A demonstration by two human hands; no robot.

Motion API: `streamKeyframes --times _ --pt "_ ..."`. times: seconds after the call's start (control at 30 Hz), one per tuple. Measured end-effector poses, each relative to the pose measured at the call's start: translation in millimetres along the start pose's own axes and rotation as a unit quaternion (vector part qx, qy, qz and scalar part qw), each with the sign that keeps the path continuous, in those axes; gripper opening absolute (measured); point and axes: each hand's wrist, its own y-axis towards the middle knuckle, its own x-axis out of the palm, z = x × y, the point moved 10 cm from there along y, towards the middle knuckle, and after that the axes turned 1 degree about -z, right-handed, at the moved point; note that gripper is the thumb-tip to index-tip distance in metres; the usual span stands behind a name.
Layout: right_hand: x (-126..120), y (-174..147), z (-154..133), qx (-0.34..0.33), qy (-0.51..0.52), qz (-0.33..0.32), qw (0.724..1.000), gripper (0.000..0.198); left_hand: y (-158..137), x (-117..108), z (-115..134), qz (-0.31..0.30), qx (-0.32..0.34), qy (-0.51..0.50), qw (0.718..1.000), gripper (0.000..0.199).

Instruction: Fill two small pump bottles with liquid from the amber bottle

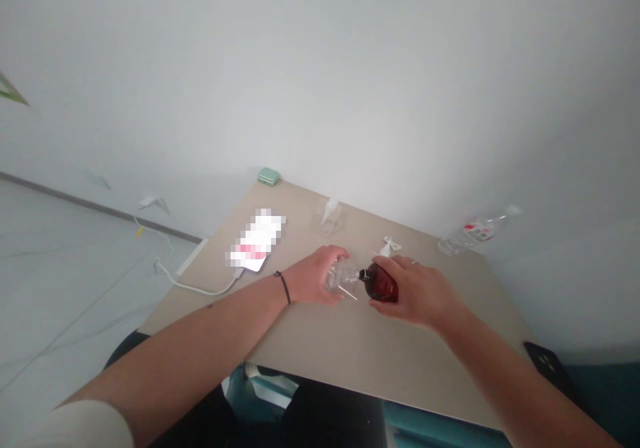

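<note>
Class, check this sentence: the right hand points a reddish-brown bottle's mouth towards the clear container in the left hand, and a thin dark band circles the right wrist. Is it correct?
Not quite: the head view shows the thin dark band circling the left wrist. The right hand does point the mouth of the reddish-brown bottle towards the clear container in the left hand.

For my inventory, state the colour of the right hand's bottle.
The bottle is dark reddish-brown; head view.

We're up at the person's head, one view angled forward and down, fairly near the left hand [316,275] and right hand [417,289], desk [320,341] below, wall [350,68] filling the top.
</note>
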Motion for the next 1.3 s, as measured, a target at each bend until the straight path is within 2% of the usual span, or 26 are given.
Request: streamKeyframes --times 0.63,1.3 --pt "-10.3 0.8 -4.8 -0.004 -0.017 -0.01 1.0 0.066 -0.5 -0.9 0.7 0.0 -0.004 -0.006 1.0 0.077" --pt "-10.0 1.4 -5.3 -0.01 -0.028 -0.009 1.0 0.065 -0.3 -0.7 0.1 -0.004 -0.006 -0.008 1.0 0.077"
